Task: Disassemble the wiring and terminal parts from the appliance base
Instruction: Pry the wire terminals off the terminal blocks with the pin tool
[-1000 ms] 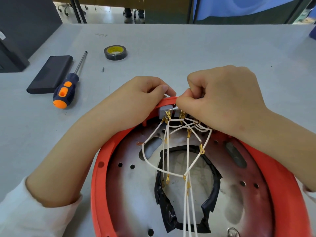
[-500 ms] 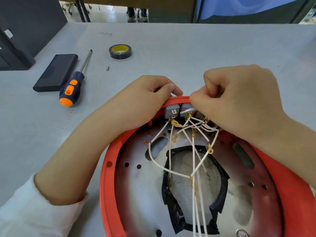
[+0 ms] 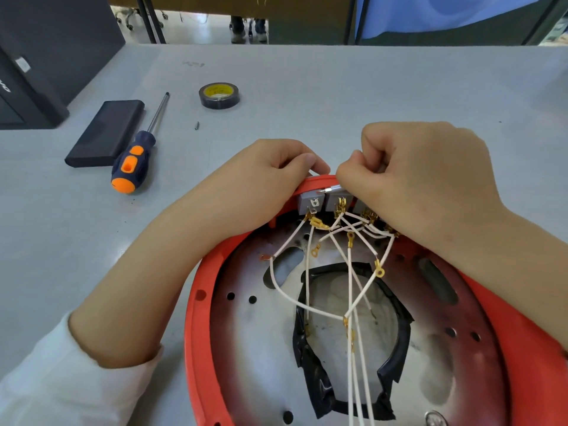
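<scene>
Left grip (image 3: 270, 167) curled over the far rim of the red base (image 3: 199, 318) on the counter (image 3: 338, 87), right grip (image 3: 408, 179) pinching a thin metal piece (image 3: 333, 189) at the grey terminal blocks (image 3: 325, 201). Probably midway: one brass connector (image 3: 318, 224) hanging loose, others seemingly plugged in, white wires (image 3: 353, 287) draped across the plate. Screwdriver (image 3: 135, 158) lying idle to the left.

Both hands crowd the far rim of the red appliance base (image 3: 196, 327); between their fingertips only a narrow gap lies over the grey terminal blocks (image 3: 312, 202). Below the fingers, crossing white wires (image 3: 353, 290) bar the way. Left of the fingers, a screwdriver (image 3: 135, 161) and a tape roll (image 3: 219, 95) lie on the table (image 3: 384, 87).
</scene>
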`<state>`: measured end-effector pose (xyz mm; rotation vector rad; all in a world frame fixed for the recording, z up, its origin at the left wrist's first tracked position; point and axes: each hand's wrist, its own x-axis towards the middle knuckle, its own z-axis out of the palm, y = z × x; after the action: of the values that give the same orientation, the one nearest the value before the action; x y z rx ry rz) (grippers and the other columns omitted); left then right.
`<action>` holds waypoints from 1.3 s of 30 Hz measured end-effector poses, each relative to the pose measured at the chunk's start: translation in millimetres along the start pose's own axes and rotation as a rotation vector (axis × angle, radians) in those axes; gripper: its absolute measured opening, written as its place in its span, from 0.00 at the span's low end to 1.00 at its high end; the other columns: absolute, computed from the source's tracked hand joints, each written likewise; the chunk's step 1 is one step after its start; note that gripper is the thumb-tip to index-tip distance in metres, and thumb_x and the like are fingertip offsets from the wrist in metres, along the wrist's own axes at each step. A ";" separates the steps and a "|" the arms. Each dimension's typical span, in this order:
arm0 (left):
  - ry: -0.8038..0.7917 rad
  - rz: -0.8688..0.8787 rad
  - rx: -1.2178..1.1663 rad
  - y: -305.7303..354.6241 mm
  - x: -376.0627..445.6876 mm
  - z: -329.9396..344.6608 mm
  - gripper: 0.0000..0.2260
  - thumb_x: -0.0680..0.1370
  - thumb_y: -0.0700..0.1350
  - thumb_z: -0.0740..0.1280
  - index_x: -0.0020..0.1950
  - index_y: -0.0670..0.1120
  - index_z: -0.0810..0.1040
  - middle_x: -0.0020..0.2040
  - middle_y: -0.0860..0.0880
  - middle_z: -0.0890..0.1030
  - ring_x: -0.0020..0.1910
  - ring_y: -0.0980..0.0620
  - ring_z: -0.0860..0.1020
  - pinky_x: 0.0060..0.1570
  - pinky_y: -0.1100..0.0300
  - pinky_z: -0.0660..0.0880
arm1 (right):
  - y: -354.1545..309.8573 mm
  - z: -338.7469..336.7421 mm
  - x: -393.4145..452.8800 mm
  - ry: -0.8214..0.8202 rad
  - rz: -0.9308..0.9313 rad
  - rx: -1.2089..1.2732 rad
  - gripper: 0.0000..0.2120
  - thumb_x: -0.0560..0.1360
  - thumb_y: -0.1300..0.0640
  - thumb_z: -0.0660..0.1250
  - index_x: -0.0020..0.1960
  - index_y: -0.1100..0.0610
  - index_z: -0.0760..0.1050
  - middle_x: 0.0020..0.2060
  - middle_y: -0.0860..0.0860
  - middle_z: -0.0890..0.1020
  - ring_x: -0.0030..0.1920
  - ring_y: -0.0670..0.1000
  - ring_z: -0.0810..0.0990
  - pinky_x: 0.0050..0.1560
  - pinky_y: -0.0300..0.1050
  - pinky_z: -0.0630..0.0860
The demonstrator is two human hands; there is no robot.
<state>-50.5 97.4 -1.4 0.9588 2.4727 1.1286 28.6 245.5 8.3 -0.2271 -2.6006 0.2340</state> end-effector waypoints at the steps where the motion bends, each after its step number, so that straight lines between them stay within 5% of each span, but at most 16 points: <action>1: -0.009 0.003 -0.018 -0.6 -0.2 -0.2 0.12 0.82 0.51 0.57 0.48 0.58 0.80 0.45 0.48 0.83 0.45 0.46 0.81 0.44 0.57 0.74 | -0.1 0.0 0.0 -0.005 0.002 0.003 0.16 0.67 0.47 0.58 0.30 0.58 0.63 0.22 0.51 0.69 0.27 0.49 0.69 0.31 0.36 0.59; 5: -0.168 0.026 -0.098 0.6 -3.2 -2.7 0.11 0.80 0.56 0.59 0.53 0.56 0.80 0.50 0.50 0.83 0.53 0.50 0.80 0.57 0.46 0.75 | 0.4 -4.7 1.3 -0.023 0.013 0.035 0.17 0.68 0.45 0.58 0.30 0.57 0.65 0.22 0.49 0.71 0.28 0.47 0.70 0.30 0.38 0.60; 8: -0.235 0.015 -0.091 1.7 -6.0 -7.0 0.11 0.81 0.53 0.59 0.57 0.56 0.79 0.53 0.57 0.83 0.56 0.58 0.79 0.63 0.49 0.72 | 3.4 -12.4 -1.6 -0.051 0.007 0.013 0.17 0.70 0.45 0.59 0.29 0.55 0.65 0.22 0.48 0.71 0.27 0.46 0.70 0.29 0.39 0.57; 14: -0.281 -0.035 -0.045 0.4 -12.0 -15.6 0.11 0.82 0.50 0.57 0.56 0.56 0.79 0.53 0.51 0.83 0.55 0.50 0.80 0.59 0.44 0.74 | 5.1 -21.3 -10.0 -0.104 0.039 0.048 0.16 0.71 0.46 0.60 0.29 0.54 0.65 0.22 0.47 0.70 0.27 0.46 0.70 0.29 0.39 0.57; 22: -0.226 0.032 0.041 4.0 -14.9 -8.9 0.11 0.82 0.53 0.56 0.57 0.60 0.77 0.52 0.53 0.82 0.54 0.54 0.78 0.58 0.47 0.74 | -5.2 -5.0 -15.6 -0.042 0.020 0.134 0.17 0.71 0.43 0.59 0.31 0.54 0.66 0.22 0.47 0.71 0.27 0.46 0.71 0.30 0.38 0.62; 29: -0.153 0.050 -0.137 2.1 -6.8 0.9 0.12 0.83 0.49 0.56 0.56 0.56 0.79 0.47 0.63 0.82 0.46 0.66 0.78 0.47 0.71 0.72 | 10.9 -8.8 1.1 -0.068 0.024 0.119 0.15 0.68 0.51 0.64 0.29 0.57 0.64 0.23 0.51 0.70 0.28 0.51 0.69 0.29 0.42 0.62; 33: -0.183 0.051 -0.126 -1.1 -5.3 2.2 0.13 0.83 0.50 0.55 0.60 0.56 0.78 0.53 0.52 0.83 0.55 0.46 0.80 0.61 0.46 0.72 | 12.7 -7.3 -7.3 -0.068 0.021 0.134 0.15 0.69 0.51 0.64 0.29 0.58 0.65 0.23 0.52 0.70 0.28 0.52 0.70 0.30 0.43 0.64; 39: -0.174 0.061 -0.094 -2.9 -4.3 2.5 0.12 0.83 0.51 0.55 0.59 0.58 0.78 0.53 0.53 0.83 0.55 0.45 0.79 0.61 0.44 0.72 | 12.9 -5.1 -7.5 -0.014 0.050 0.149 0.15 0.69 0.52 0.64 0.30 0.59 0.66 0.22 0.52 0.69 0.28 0.53 0.69 0.30 0.42 0.63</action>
<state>-47.4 94.6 -5.4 1.0637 2.2480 1.1183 39.1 257.1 6.3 -0.2378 -2.5787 0.4459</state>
